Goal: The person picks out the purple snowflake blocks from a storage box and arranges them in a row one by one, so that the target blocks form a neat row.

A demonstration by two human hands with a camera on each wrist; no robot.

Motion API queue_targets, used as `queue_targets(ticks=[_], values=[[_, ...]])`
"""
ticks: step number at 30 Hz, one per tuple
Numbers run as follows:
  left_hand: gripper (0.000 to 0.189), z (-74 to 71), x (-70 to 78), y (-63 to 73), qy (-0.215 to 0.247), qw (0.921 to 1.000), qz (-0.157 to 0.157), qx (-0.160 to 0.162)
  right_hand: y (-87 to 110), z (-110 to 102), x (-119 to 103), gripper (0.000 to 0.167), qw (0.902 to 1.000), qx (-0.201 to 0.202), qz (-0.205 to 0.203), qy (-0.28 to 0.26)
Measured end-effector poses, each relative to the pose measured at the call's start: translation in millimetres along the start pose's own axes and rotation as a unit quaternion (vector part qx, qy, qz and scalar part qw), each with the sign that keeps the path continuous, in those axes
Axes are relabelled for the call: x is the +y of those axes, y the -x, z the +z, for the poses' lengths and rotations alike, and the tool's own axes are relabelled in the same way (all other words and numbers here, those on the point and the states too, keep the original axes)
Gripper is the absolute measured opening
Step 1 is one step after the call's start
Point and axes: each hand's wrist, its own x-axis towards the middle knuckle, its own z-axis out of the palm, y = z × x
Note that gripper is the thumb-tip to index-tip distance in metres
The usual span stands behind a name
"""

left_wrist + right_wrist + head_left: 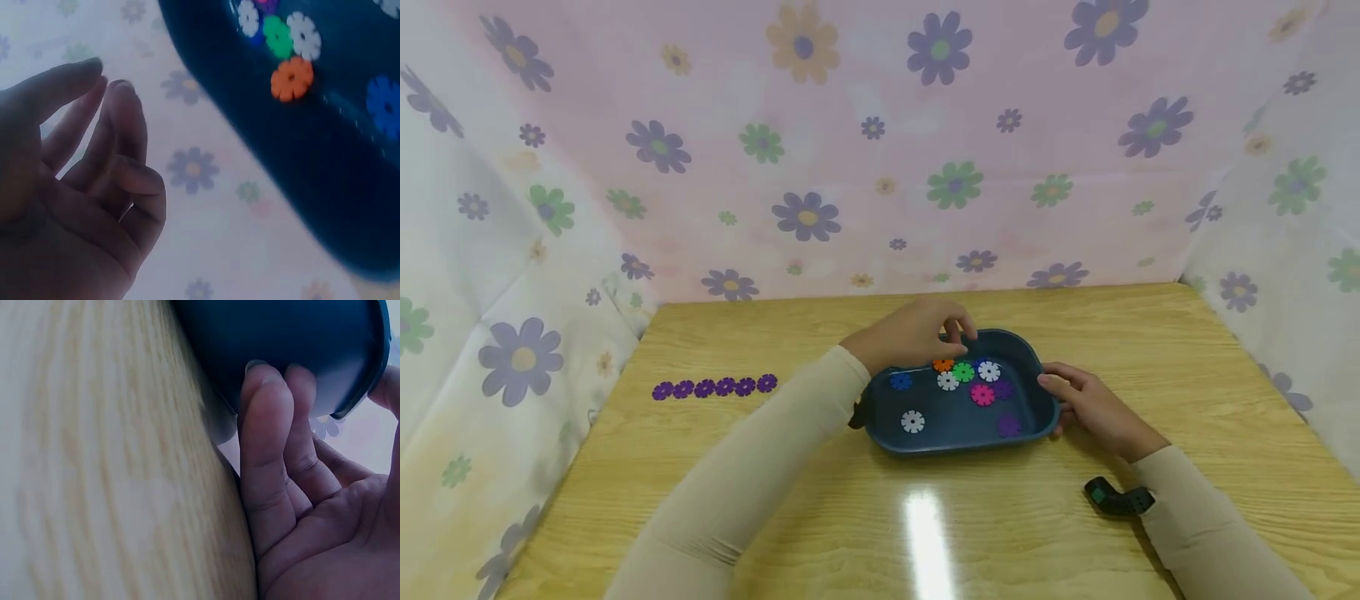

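A dark blue plastic basin (955, 446) stands on the table with several flower-shaped plastic discs inside, among them an orange disc (943, 365), a green disc (962, 372), a pink disc (982, 395) and a blue disc (901, 381). Over the basin's far side hovers my left hand (917, 333), fingers loosely bent. Nothing shows between its thumb and fingers in the left wrist view. My right hand (1093, 408) grips the basin's right end, thumb on the rim and fingers against the outer wall, as the right wrist view shows.
To the left, several purple discs (726, 387) lie in a row on the wooden table (805, 517). A black device (1118, 498) is strapped at the right wrist. Flower-patterned cloth (850, 167) stands behind and at both sides.
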Motion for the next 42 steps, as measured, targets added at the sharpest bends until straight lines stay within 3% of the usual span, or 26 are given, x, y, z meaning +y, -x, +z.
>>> queue_targets(ticks=[5, 9, 11, 17, 28, 34, 42], values=[[0.025, 27.0, 1.5, -26.2, -0.005, 0.9964, -0.017, -0.083, 0.3, 1, 1, 0.058, 0.9999, -0.01, 0.0, -0.006], [0.028, 42.6, -1.8, -37.0, 0.007, 0.9883, -0.051, -0.144, 0.9, 2, -1, 0.057, 0.9998, -0.014, -0.004, -0.013], [0.029, 49.3, -6.6, -40.5, -0.001, 0.9855, -0.064, -0.157, 1.2, 1, -2, 0.056, 0.9998, -0.016, -0.007, -0.013], [0.033, 64.0, -22.3, -41.7, -0.072, 0.9846, -0.084, -0.135, 1.0, 3, -3, 0.057, 0.9998, -0.014, -0.01, -0.013], [0.032, 72.9, -26.5, -38.9, -0.108, 0.9853, -0.108, -0.078, 1.9, 3, -4, 0.057, 1.0, -0.005, -0.002, 0.0], [0.025, 72.9, -25.9, -36.7, -0.123, 0.9832, -0.117, -0.067, 1.4, 2, -3, 0.056, 0.9999, -0.008, -0.005, 0.004], [0.04, 74.2, -26.3, -37.0, -0.149, 0.9803, -0.114, -0.061, 0.0, 2, -1, 0.056, 0.9999, -0.008, -0.009, 0.0]])
